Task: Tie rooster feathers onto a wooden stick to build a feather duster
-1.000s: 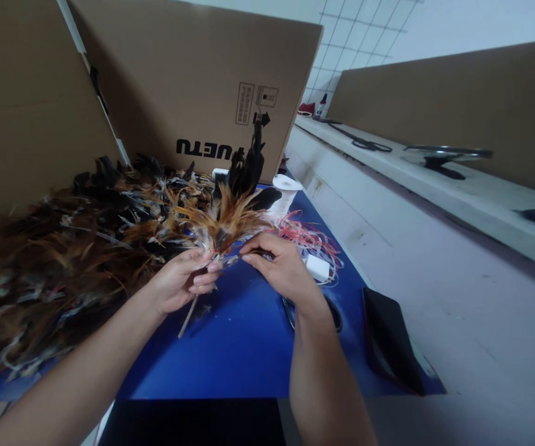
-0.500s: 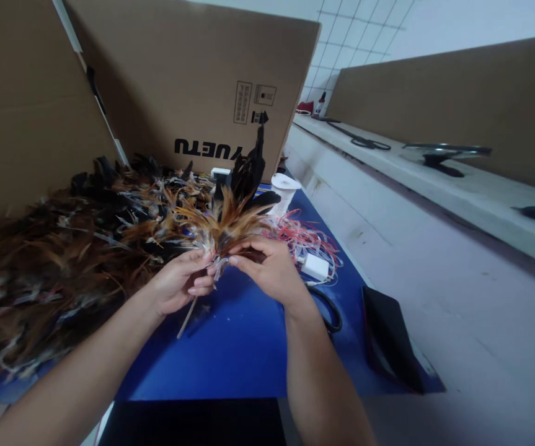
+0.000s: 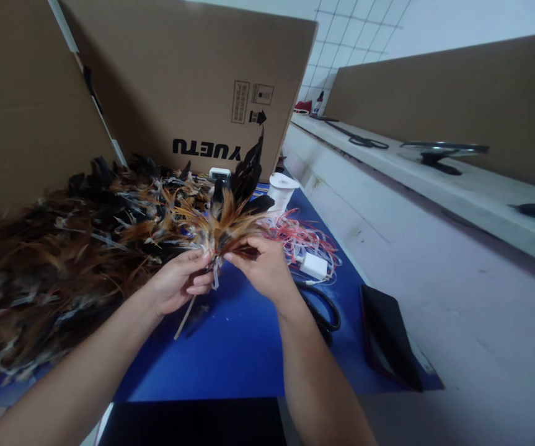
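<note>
Left hand point(image 3: 176, 285) closed round the base of the feather bundle point(image 3: 230, 220), held over the blue table point(image 3: 211, 365), stick point(image 3: 185, 319) poking out toward seven o'clock. Right hand point(image 3: 267, 266) narrow, fingertips pinching that base on its three o'clock side. Looks partway: feathers already fan out, base probably unfinished; can't tell from here if it's bound. Strands point(image 3: 302, 230) at three o'clock, spool point(image 3: 282, 193) at two, feather pile point(image 3: 62, 260) at nine.

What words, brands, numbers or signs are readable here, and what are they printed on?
"YUETU", upside down, on the cardboard box.
A black arrow, pointing right in this view, on the same box.
Two framed panels on that box: too small to read.
Bottle at the back: too small to read.
</note>
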